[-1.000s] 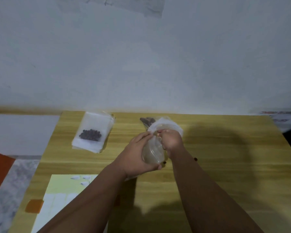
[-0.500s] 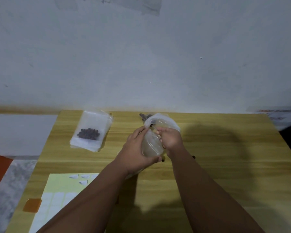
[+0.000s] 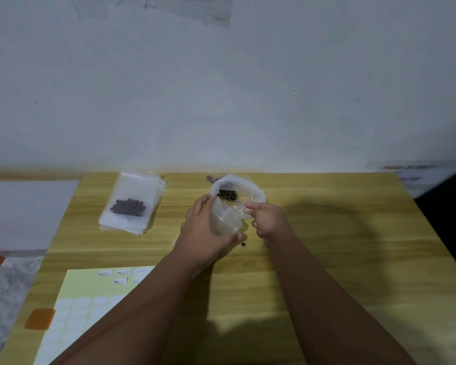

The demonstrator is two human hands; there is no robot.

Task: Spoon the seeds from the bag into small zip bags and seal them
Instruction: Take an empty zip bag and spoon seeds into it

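Head view, looking down at the far middle of a wooden table (image 3: 340,233). The left hand (image 3: 203,227) has its fingers and thumb curled round a small zip bag (image 3: 223,219), gripping it from the left side. The bag stands with its long axis running from near to far and its open mouth turned toward the far edge. The right hand (image 3: 270,222), just beside it, has its fingers curled and pinches the handle of a clear plastic spoon (image 3: 236,202). The spoon's long axis runs from the right fingertips up and to the left. Its bowl points away from the person and carries a clump of dark seeds (image 3: 227,194) at the mouth of the small bag.

Directly behind both hands stands the large bag (image 3: 252,189), of pale plastic, its rim open and touching the small bag. A loose seed (image 3: 243,244) lies on the wood between the wrists.

Well to the left lies a stack of zip bags (image 3: 132,206). They lie flat, long axis near to far and tilted slightly right, and the top one holds a cluster of seeds. At the near left corner lies a pale label sheet (image 3: 90,299), with a piece of orange tape (image 3: 40,318) at its left edge. A grey-white wall (image 3: 221,88) rises behind the table.
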